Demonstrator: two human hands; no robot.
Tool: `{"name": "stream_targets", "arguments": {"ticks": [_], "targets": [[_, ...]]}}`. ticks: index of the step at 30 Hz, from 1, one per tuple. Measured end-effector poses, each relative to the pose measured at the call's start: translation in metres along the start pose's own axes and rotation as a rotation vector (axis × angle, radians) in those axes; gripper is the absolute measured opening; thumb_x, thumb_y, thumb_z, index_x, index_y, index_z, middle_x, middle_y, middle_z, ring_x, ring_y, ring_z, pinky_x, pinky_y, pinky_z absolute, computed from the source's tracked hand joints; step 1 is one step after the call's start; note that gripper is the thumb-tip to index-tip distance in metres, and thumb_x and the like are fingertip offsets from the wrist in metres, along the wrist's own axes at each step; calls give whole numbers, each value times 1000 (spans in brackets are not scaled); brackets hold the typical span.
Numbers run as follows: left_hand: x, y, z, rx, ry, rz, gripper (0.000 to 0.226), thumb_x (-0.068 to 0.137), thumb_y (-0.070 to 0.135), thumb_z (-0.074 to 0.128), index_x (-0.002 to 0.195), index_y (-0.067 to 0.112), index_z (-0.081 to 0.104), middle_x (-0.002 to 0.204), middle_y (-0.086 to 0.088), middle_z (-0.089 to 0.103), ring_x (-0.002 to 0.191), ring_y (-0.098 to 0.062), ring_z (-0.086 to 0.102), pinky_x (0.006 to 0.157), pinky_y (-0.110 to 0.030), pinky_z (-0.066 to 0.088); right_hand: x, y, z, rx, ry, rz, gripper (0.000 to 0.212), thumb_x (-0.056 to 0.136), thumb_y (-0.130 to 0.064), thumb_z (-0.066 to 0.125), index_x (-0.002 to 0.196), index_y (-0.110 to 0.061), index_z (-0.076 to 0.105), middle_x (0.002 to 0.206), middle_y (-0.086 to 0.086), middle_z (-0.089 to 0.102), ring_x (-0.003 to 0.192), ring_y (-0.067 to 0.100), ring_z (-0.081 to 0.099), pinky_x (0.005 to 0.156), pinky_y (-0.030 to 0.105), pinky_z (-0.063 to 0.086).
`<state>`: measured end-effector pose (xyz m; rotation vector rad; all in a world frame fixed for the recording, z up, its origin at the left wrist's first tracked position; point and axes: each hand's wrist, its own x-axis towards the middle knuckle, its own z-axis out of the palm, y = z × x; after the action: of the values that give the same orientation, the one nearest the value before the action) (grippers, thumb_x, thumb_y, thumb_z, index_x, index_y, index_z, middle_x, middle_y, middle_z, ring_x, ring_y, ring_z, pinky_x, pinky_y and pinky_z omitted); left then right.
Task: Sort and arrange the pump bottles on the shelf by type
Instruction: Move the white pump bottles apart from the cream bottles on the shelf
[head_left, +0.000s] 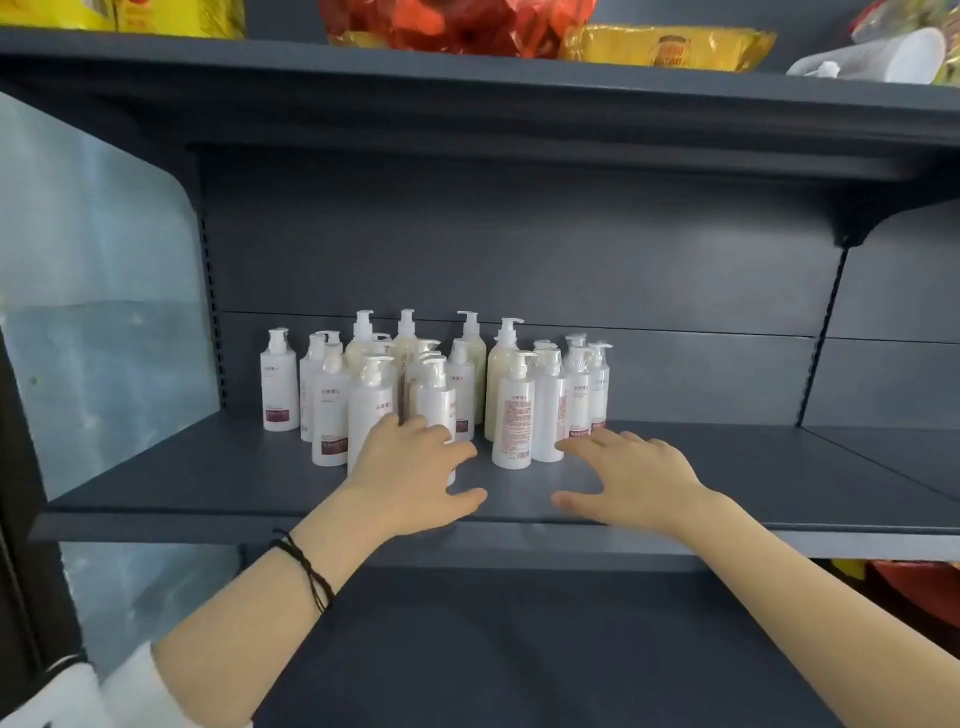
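Observation:
Several white pump bottles (279, 384) with dark red labels stand mixed with taller cream-coloured pump bottles (500, 374) in a loose cluster on the dark grey shelf (727, 467). My left hand (415, 473) reaches in with spread fingers and hides the base of a white front bottle (370, 405); whether it touches is unclear. Over the shelf, just right of two white front bottles (514, 421), my right hand (634, 473) hovers with fingers straight and holds nothing.
A shelf above carries yellow and red snack bags (670, 47) and a white container (883, 57). A translucent side panel (98, 291) closes the left end. The shelf stretches bare to the right, past a bracket upright (826, 322). Another grey shelf (519, 649) lies below.

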<state>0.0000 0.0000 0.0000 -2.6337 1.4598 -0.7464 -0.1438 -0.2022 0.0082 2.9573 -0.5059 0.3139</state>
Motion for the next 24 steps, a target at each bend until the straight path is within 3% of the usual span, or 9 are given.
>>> {"name": "stream_targets", "arguments": {"ticks": [4, 6, 9, 11, 16, 21, 24], "targets": [[24, 13, 9, -22, 64, 34, 73, 76, 73, 11, 130, 40, 47, 120, 13, 59, 110, -14, 51, 88, -36, 40, 9, 16, 3, 58, 17, 26, 64, 86, -67, 41, 144, -42, 30, 150, -13, 36, 135, 16, 37, 104, 39, 36], [38, 23, 10, -64, 81, 36, 73, 75, 72, 8, 129, 41, 47, 116, 13, 60, 109, -14, 53, 86, -34, 41, 16, 28, 10, 122, 43, 38, 58, 88, -64, 42, 141, -43, 32, 145, -12, 41, 128, 15, 45, 96, 36, 41], [64, 41, 15, -151, 112, 10, 53, 88, 62, 24, 127, 37, 50, 107, 11, 62, 102, -14, 57, 76, -29, 40, 27, 54, 22, 218, 92, 63, 49, 89, -61, 41, 136, -45, 37, 141, -14, 45, 120, 13, 51, 83, 30, 43], [84, 56, 19, -213, 106, -27, 40, 93, 51, 36, 127, 35, 50, 112, 11, 63, 103, -13, 58, 77, -28, 45, 36, 70, 30, 251, 107, 65, 46, 91, -59, 42, 134, -44, 40, 137, -16, 48, 118, 11, 53, 79, 28, 43], [147, 94, 36, -324, 100, -144, 35, 94, 47, 39, 126, 37, 49, 120, 12, 61, 101, -12, 60, 69, -27, 46, 69, 120, 42, 350, 98, 57, 40, 91, -57, 45, 127, -41, 48, 119, -19, 54, 106, 8, 56, 78, 28, 45], [207, 129, 51, -513, 205, -351, 36, 92, 43, 45, 127, 34, 47, 127, 11, 57, 101, -14, 60, 70, -29, 44, 116, 167, 55, 592, 107, 73, 38, 86, -56, 54, 118, -35, 56, 100, -18, 60, 92, 8, 60, 80, 32, 51], [236, 135, 51, -429, 330, -438, 36, 91, 39, 49, 126, 31, 48, 119, 6, 59, 98, -19, 60, 70, -33, 48, 146, 188, 64, 776, 85, 66, 38, 86, -46, 62, 119, -29, 56, 100, -11, 63, 93, 10, 62, 83, 33, 53]]}}
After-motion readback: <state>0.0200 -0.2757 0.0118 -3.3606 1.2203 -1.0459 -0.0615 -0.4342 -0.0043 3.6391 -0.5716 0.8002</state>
